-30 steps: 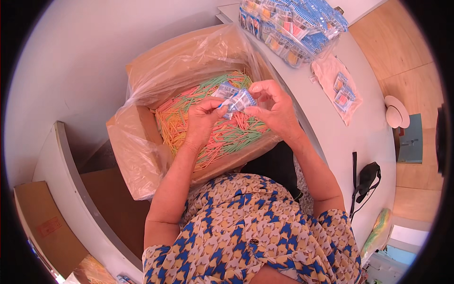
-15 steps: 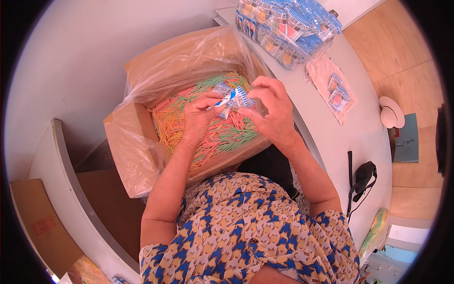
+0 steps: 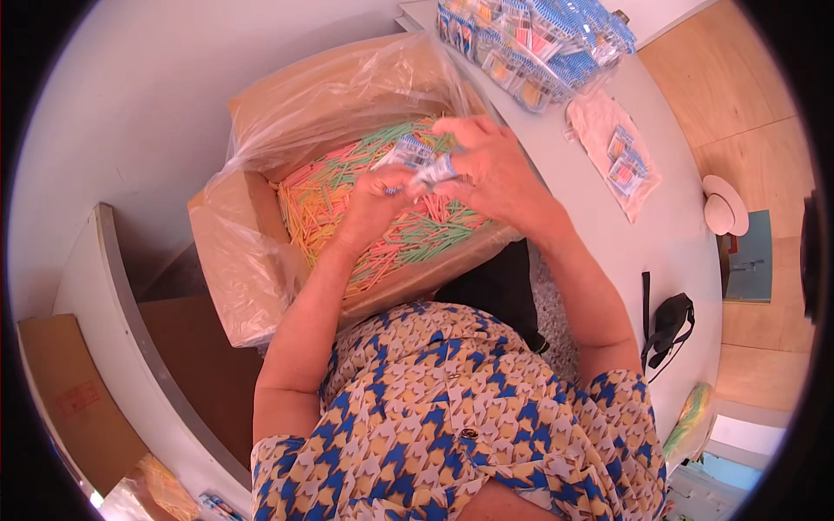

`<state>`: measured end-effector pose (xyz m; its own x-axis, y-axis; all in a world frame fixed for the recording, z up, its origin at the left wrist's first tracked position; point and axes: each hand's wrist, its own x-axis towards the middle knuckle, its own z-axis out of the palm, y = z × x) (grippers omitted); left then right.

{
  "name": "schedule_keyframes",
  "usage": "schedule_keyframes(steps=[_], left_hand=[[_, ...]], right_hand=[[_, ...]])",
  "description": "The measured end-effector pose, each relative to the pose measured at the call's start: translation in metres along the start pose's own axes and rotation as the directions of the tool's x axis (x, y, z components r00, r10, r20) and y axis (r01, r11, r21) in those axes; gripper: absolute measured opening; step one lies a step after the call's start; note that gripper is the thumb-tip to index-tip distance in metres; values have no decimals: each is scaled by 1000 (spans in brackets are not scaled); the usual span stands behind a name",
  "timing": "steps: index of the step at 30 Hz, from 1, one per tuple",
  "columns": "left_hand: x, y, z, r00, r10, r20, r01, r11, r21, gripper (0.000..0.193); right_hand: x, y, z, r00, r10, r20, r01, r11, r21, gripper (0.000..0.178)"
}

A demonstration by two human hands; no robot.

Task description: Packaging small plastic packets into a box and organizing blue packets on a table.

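Observation:
My left hand [image 3: 375,204] is closed in a pinch on a small clear packet [image 3: 427,174] with blue-and-white print, above the open carton. My right hand [image 3: 497,174] grips the same packet's other end with thumb and forefinger, its upper fingers lifted and curled. Motion smears the packet, so its contents cannot be made out. Just beyond the fingers shows another blue-and-white packet [image 3: 410,151]; whether it is held or lying there I cannot tell. Below both hands, many thin pink, yellow, orange and green sticks [image 3: 326,217] fill the carton [image 3: 228,260], which has a clear plastic liner [image 3: 261,130].
On the white table [image 3: 599,252] at right stand a clear container full of blue-striped packets [image 3: 530,52], a pale cloth [image 3: 599,130] with a few packets [image 3: 625,169], and a black strapped pouch [image 3: 669,326]. A hat [image 3: 724,207] lies farther right. Cardboard [image 3: 82,408] leans lower left.
My right hand has come down and inward from beside the packet onto its end. The packet has turned and blurred between my hands. The view has shifted slightly.

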<state>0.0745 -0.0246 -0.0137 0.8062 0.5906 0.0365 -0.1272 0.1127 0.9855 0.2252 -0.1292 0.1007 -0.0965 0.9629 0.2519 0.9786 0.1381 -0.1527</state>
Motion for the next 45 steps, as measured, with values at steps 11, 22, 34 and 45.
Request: schedule_keyframes(steps=[11,22,34,45], left_hand=[[-14,45,-28,962,242,-124,-228,967,116,12],[-36,25,-95,871,179,-457,-265,955,-132,10],[-34,16,-117,749,107,-654,-438,821,-368,22],[-40,11,-125,734,64,-676,-422,823,-380,23]], right_hand=[[5,12,17,999,28,29,-40,507,861,24],[43,-3,152,935,-162,315,16,908,419,11],[134,-35,229,955,-175,239,149,981,121,14],[154,-65,308,925,-378,39,376,896,-236,31]])
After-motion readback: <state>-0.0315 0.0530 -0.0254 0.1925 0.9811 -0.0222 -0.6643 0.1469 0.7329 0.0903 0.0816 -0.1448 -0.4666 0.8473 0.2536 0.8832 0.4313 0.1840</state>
